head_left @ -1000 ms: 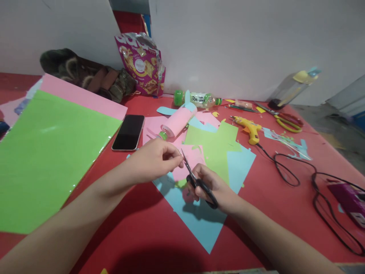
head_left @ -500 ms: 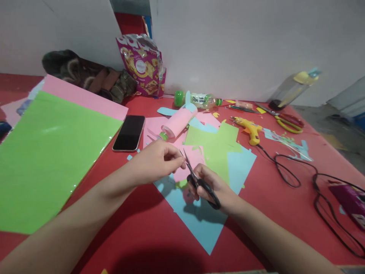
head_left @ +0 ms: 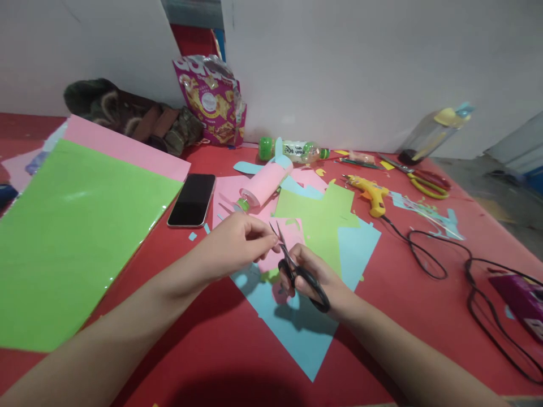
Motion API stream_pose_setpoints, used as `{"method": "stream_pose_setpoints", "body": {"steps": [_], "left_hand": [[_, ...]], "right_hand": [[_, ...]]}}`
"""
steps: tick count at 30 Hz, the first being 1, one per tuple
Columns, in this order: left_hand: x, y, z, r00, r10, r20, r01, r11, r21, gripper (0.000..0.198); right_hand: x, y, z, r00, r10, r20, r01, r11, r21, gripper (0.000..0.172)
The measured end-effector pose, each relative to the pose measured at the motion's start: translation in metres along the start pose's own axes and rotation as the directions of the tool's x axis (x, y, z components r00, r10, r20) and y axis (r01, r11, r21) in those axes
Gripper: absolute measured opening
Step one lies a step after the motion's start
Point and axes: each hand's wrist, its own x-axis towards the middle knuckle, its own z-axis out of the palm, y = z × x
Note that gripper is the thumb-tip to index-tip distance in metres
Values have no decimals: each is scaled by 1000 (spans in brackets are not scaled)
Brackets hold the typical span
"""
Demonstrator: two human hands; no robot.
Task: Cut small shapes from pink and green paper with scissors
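Note:
My right hand (head_left: 316, 280) grips black-handled scissors (head_left: 297, 265), blades slightly apart and pointing up and away. My left hand (head_left: 240, 243) pinches something tiny at the blades' tips; I cannot make out what it is. Both hands hover over a light blue sheet (head_left: 297, 325), with a small pink sheet (head_left: 288, 234) and green cut paper (head_left: 322, 217) just beyond them on the red table (head_left: 403, 294).
A large green sheet (head_left: 68, 237) over a pink one (head_left: 123, 147) lies left, a phone (head_left: 193, 199) beside it. Behind are a pink-wrapped bottle (head_left: 265, 183), a snack bag (head_left: 212, 99), a yellow glue gun (head_left: 371, 192) with black cable (head_left: 428, 254), and yellow-handled scissors (head_left: 426, 181).
Both hands and the scissors have drifted slightly right and down; the blades have opened a little. The view has shifted slightly.

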Motion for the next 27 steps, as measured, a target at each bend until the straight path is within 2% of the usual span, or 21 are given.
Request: {"method": "stream_pose_setpoints", "body": {"steps": [17, 27], "left_hand": [[-2, -1, 8, 998, 28, -61, -31, 998, -55, 30], [-1, -2, 15, 993, 11, -121, -35, 979, -201, 29]], "right_hand": [[0, 2, 1, 998, -18, -54, 18, 1000, 15, 41], [0, 1, 1, 998, -18, -64, 20, 1000, 23, 40]]}}
